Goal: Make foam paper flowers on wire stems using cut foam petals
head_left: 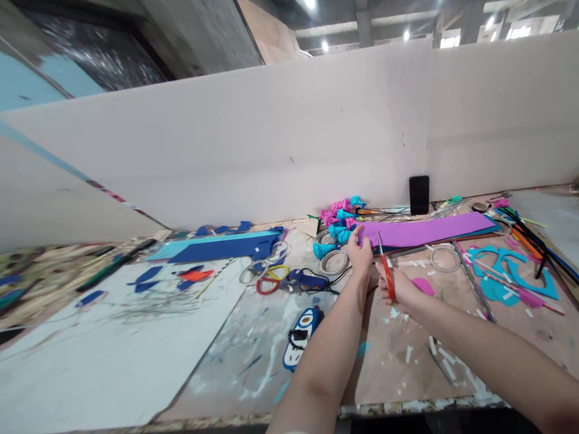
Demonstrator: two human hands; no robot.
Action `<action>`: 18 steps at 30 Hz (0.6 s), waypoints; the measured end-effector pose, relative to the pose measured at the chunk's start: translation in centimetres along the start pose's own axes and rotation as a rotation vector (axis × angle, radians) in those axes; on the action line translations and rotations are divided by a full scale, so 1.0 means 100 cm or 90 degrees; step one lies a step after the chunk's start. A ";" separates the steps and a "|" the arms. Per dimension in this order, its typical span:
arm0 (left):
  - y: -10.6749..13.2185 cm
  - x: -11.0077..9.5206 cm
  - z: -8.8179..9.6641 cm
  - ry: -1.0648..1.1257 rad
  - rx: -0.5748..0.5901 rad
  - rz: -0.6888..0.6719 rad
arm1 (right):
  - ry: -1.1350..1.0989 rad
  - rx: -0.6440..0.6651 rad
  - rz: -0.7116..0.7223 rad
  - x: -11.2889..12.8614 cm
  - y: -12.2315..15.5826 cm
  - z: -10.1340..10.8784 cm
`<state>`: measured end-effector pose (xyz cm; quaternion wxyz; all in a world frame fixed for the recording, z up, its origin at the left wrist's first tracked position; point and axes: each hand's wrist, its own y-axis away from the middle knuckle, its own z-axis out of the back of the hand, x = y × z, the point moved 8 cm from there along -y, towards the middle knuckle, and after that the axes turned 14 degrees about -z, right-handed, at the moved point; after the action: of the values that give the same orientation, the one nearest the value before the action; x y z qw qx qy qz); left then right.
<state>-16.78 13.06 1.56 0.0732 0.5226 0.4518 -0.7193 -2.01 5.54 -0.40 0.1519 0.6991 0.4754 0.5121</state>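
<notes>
My left hand (360, 254) pinches the left end of a long purple sheet (429, 230), which looks like craft foam. Under that sheet, a blue one shows along its right edge. In my right hand (400, 288) is a pair of scissors (388, 277) with orange handles. Their blades point away from me and overlap the sheet's near edge, just right of my left hand. Whether the blades have cut into it I cannot tell. Beyond my left hand lie turquoise and pink bundled pieces (337, 231), and a roll of tape (334, 262) sits beside it.
A black phone (419, 194) leans against the white partition (271, 138). Turquoise cut-outs (500, 283) and another tape roll (445, 258) lie on the right. Left are dark blue sheets (221, 248), a red-handled tool (268, 286), a blue-and-white shape (301, 339) and white paper (113, 367).
</notes>
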 end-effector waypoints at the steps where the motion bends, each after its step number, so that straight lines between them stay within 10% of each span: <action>1: 0.000 0.000 0.000 -0.001 0.001 -0.001 | 0.013 -0.007 0.009 0.001 0.001 0.001; 18: 0.001 -0.003 -0.001 0.015 -0.018 0.005 | 0.109 -0.066 0.031 0.008 0.007 0.008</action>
<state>-16.55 12.95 1.74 0.0782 0.5316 0.4607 -0.7064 -0.93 6.06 0.16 0.1346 0.6550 0.4424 0.5976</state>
